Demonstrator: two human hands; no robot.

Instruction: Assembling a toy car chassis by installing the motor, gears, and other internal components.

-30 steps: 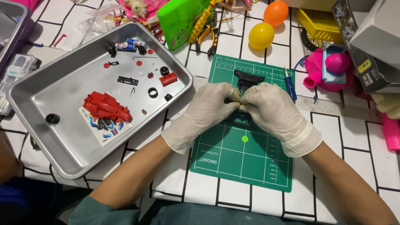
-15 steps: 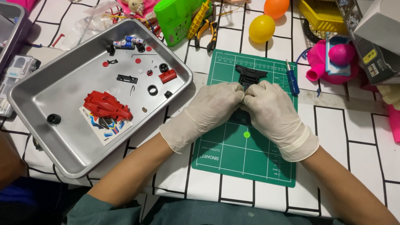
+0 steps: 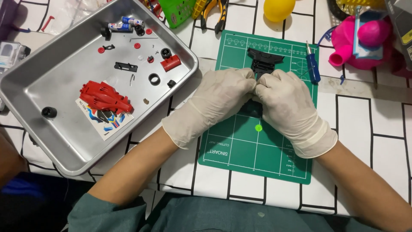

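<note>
Both hands wear pale gloves and meet over the upper middle of the green mat (image 3: pixel 257 150). The left hand (image 3: pixel 216 101) is curled, its fingertips pressed to the near end of the black chassis (image 3: pixel 264 60). The right hand (image 3: pixel 287 107) is curled likewise, thumb and forefinger pinched on the same end. The knuckles of the two hands touch. Each hand grips the chassis; neither is open. How deep the fingers wrap cannot be told, since the gloves hide the near half of the part.

The chassis lies on the mat, its far end projecting past the fingertips toward the mat's top edge. A blue screwdriver (image 3: pixel 312 68) lies just beside it, at the mat's right edge. A small green dot (image 3: pixel 258 127) lies on the mat below the hands.

Left of the mat stands a metal tray (image 3: pixel 64 141). It holds a red car body (image 3: pixel 105 96) on a sticker sheet (image 3: pixel 107 122), a red block (image 3: pixel 171 63), a black ring (image 3: pixel 154 79) and a black wheel (image 3: pixel 49 112), all well apart from the hands.
</note>
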